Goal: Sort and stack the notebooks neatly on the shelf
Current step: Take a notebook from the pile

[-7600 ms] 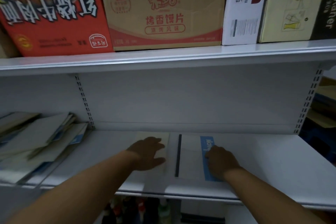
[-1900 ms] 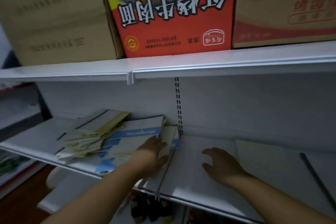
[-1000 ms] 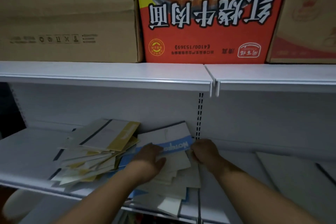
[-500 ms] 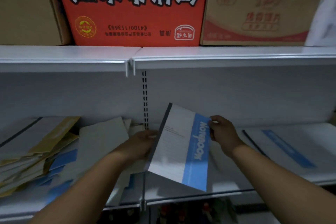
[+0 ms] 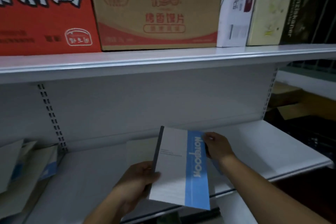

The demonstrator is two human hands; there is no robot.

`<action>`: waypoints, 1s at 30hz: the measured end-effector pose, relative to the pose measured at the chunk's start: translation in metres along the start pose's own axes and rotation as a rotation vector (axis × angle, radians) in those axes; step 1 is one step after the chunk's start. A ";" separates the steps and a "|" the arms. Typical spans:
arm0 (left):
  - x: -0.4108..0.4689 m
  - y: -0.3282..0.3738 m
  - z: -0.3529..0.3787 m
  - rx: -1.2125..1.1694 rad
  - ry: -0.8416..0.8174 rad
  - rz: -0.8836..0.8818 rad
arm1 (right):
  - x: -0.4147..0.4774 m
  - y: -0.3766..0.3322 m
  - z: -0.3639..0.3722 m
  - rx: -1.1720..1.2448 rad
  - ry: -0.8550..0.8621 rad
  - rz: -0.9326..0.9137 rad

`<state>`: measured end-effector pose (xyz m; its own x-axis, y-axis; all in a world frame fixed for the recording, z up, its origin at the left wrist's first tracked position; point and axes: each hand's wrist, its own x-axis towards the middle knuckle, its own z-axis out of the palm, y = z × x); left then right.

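Both hands hold one notebook (image 5: 174, 167) above the lower shelf (image 5: 263, 151): left hand (image 5: 138, 178) grips the spine edge, right hand (image 5: 217, 146) pinches the blue-striped edge. Loose notebooks (image 5: 27, 165) lie at far left.

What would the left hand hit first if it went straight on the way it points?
Left hand: probably the pale notebook lying flat on the shelf, beyond the blue-banded notebook it grips; depth unclear.
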<state>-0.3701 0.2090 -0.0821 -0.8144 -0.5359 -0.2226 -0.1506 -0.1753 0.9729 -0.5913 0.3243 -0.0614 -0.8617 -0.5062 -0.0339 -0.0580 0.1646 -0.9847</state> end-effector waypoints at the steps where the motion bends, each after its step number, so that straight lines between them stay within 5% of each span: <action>1: 0.010 -0.003 0.016 -0.026 0.042 -0.008 | 0.004 0.004 -0.013 0.007 -0.021 0.041; 7: 0.049 0.000 0.096 -0.044 0.293 -0.020 | 0.023 0.031 -0.061 -0.345 -0.267 0.111; 11: 0.060 0.007 0.113 0.308 0.254 0.060 | 0.034 0.028 -0.076 -0.438 -0.243 0.003; 15: 0.064 0.003 0.119 0.820 0.042 -0.082 | 0.042 0.038 -0.077 -0.508 -0.254 -0.059; 20: 0.066 0.004 0.125 1.149 0.056 -0.127 | 0.043 0.052 -0.073 -0.711 -0.298 -0.096; 30: 0.071 -0.002 0.115 1.153 0.067 -0.088 | 0.038 0.055 -0.067 -0.885 -0.288 -0.105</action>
<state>-0.4921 0.2669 -0.0922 -0.7493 -0.6084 -0.2615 -0.6553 0.6244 0.4251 -0.6605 0.3707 -0.1054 -0.6787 -0.7262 -0.1097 -0.5936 0.6304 -0.5003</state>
